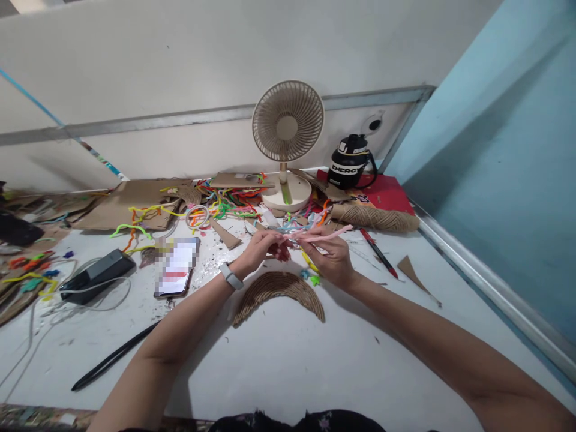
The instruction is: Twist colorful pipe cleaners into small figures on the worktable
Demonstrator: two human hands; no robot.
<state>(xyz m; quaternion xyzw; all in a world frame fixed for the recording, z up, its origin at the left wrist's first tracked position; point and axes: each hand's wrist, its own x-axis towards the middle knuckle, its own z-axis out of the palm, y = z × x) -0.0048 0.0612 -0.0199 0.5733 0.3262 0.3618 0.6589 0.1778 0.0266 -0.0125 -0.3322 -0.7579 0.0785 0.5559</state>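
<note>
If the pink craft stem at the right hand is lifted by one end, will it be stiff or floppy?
The pink craft stem is probably fairly stiff, since its end sticks out unsupported past the right hand. It looks thin, so likely very light. Its slight bend suggests it may not roll easily.

Left hand (pixel 258 252), right hand (pixel 332 259) — pinching pink strip (pixel 341 231).

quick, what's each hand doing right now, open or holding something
Left hand: closed, fingertips pinching near one end of the pink pipe cleaner.
Right hand: closed, pinching the same pipe cleaner, its free end sticking out.
</note>
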